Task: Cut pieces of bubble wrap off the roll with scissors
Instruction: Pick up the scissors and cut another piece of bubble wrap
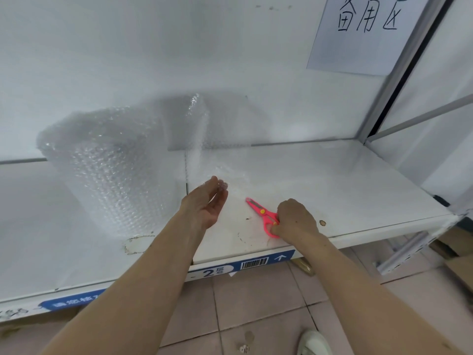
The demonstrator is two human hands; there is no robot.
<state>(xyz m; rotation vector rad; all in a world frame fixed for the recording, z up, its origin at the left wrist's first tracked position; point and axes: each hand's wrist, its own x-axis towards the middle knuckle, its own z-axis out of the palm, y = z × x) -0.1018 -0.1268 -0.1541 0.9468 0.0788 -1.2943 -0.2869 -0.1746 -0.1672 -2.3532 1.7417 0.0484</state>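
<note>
Both forearms reach in from 6 o'clock over the white shelf (345, 180). I read the left hand (208, 203) as palm turned up and inward, fingers loosely extended and close together, tips at the edge of a clear sheet of bubble wrap (230, 175) lying flat on the shelf; I cannot tell whether they touch or pinch it. The right hand (294, 217) sits knuckles up, fingers curled around the handles of the pink scissors (263, 213). Blades are closed, lying on the shelf, pointing toward 10 o'clock. The bubble wrap roll (110, 160) stands at 10 o'clock of the left hand, against the back wall, its loose end trailing right toward the sheet. Paper sign (363, 34) with handwritten characters at 1 o'clock. Blue label strip (253, 263) with barcode along the shelf's front edge.
</note>
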